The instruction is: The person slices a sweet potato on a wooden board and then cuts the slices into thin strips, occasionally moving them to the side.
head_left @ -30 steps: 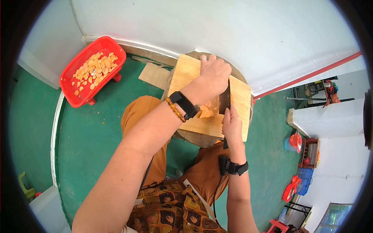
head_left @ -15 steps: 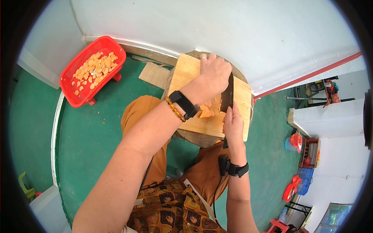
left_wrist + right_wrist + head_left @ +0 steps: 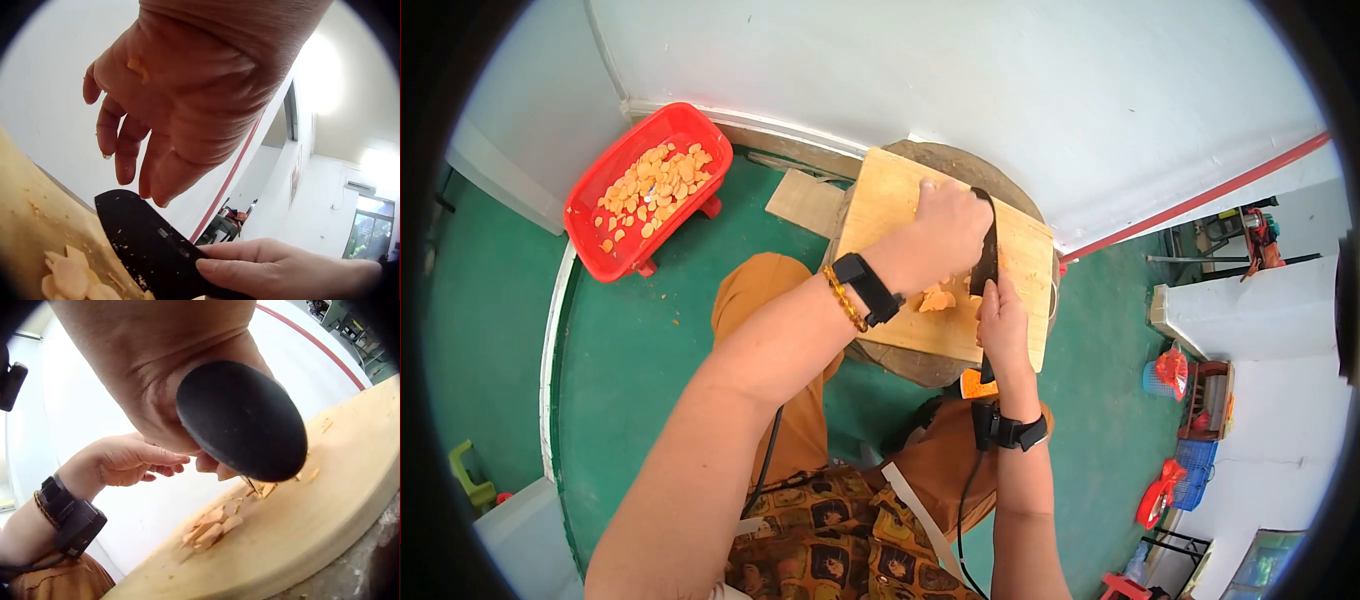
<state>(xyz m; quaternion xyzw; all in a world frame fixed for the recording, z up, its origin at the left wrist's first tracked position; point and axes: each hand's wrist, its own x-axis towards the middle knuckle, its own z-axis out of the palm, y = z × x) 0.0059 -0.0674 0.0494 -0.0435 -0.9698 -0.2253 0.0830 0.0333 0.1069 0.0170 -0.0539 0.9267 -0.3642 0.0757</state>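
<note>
My right hand (image 3: 1003,322) grips the black handle (image 3: 240,419) of a kitchen knife (image 3: 134,234). The dark blade, flecked with orange bits, angles over a wooden cutting board (image 3: 890,195). My left hand (image 3: 181,94) hangs above the blade with fingers loosely bent, fingertips close to the spine and nothing in its grasp. A small orange scrap clings to that palm. Thin orange vegetable slices (image 3: 212,531) lie in a little pile on the board beside the blade, partly hidden by my left hand in the head view. Crumbs are scattered around them.
The board rests on a round wooden block (image 3: 960,160) close to a white wall (image 3: 960,70). On the green floor at left stands a red basin (image 3: 590,250) with many orange slices. An orange piece (image 3: 977,384) shows just past the board's near edge.
My left hand's fingers have come off their spread-out pose near the blade's tip and are drawn in slightly. The view has shifted a little, and an orange piece now shows below the board.
</note>
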